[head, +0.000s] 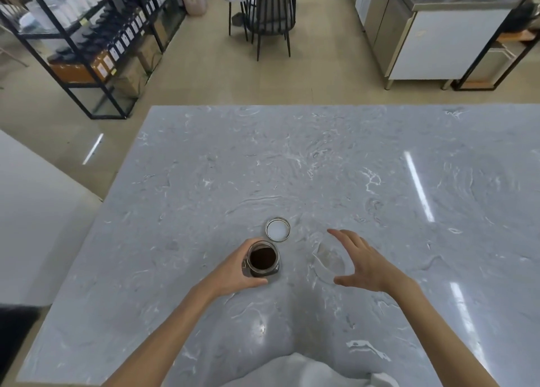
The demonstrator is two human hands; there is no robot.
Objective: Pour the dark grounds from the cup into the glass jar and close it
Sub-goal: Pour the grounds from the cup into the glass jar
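A small glass jar (263, 260) stands open on the grey marble table (292, 164), with dark grounds inside it. My left hand (236, 269) is wrapped around the jar's left side. The jar's round lid (278, 229) lies flat on the table just behind the jar, white inside facing up. To the right a clear, faint cup (328, 260) rests on the table; it looks empty. My right hand (365, 262) hovers beside the cup with fingers and thumb spread, and no contact with the cup shows.
The table's left edge (96, 211) drops to the floor. Beyond the far edge are a black chair (270, 12), black shelving (96, 35) with bottles at the left and steel cabinets (432, 35) at the right. White cloth (306, 372) lies at the near edge.
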